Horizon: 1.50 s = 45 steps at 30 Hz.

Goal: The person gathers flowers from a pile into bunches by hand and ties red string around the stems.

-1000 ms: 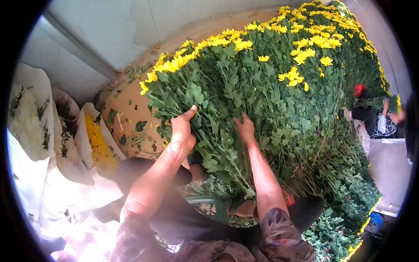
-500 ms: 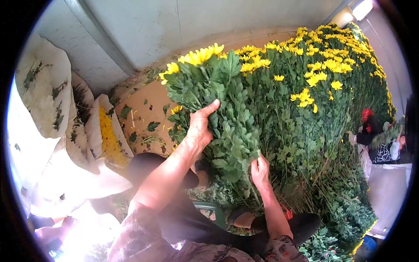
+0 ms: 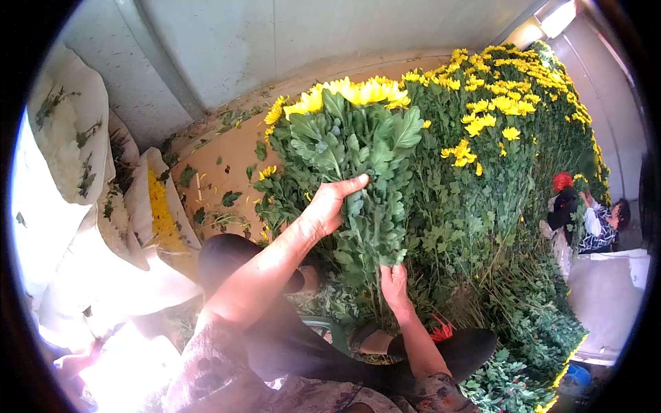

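A bunch of yellow chrysanthemums (image 3: 365, 148) stands nearly upright in front of me, its blooms level at the top and its green leaves thick below. Around the middle of the stems closes my left hand (image 3: 329, 210), thumb laid across the front and fingers hidden behind the leaves. My right hand (image 3: 394, 286) grips the same bunch lower down, near the bare stems. Just behind and to the right is a large heap of yellow chrysanthemums (image 3: 482, 179), partly hidden by the bunch.
At left, white wrappings (image 3: 162, 213) hold yellow and white flowers. Fallen leaves lie on the brown floor board (image 3: 227, 165). A green stool (image 3: 329, 330) is under me. Another person (image 3: 602, 227) sits at far right, near a pale wall panel. More stems lie at lower right.
The bunch has swung more upright and slightly right, its blooms now fuller in view. My right hand has shifted a little left and down. The camera view has turned slightly.
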{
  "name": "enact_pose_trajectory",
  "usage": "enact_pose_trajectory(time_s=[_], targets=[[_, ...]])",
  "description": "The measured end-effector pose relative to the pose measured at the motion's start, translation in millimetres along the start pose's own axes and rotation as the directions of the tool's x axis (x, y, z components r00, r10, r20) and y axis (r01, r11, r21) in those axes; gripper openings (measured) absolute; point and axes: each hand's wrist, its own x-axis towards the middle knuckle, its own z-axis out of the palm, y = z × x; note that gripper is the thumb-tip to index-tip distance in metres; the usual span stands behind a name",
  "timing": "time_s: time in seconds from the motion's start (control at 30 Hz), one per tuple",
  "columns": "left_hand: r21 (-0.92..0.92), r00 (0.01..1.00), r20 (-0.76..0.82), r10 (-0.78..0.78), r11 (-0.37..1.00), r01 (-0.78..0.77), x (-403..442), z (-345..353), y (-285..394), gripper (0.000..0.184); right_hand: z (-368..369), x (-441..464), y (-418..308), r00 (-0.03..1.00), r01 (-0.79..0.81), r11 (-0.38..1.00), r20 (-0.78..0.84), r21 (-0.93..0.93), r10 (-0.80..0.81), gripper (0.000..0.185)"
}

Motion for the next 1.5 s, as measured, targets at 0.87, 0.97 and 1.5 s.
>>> enact_pose_trajectory(time_s=[0.87, 0.97, 1.5], targets=[[0.326, 0.839, -0.391, 0.379, 0.909, -0.259, -84.2, -1.5, 90.5, 0.048, 25.2, 47.8, -38.6, 0.930, -0.055, 0.996, 0.366, 0.064, 0.027, 0.051], [0.276, 0.820, -0.263, 0.508, 0.854, -0.441, -119.2, -48.4, 123.2, 0.041, 95.7, 41.9, 30.6, 0.876, 0.120, 0.892, 0.469, -0.436, 0.111, 0.058], [0.175, 0.862, -0.224, 0.454, 0.889, -0.423, -104.9, -71.2, 115.0, 0.042, 68.1, 126.8, 19.4, 0.932, 0.198, 0.854, -0.176, -0.481, -0.316, 0.022]])
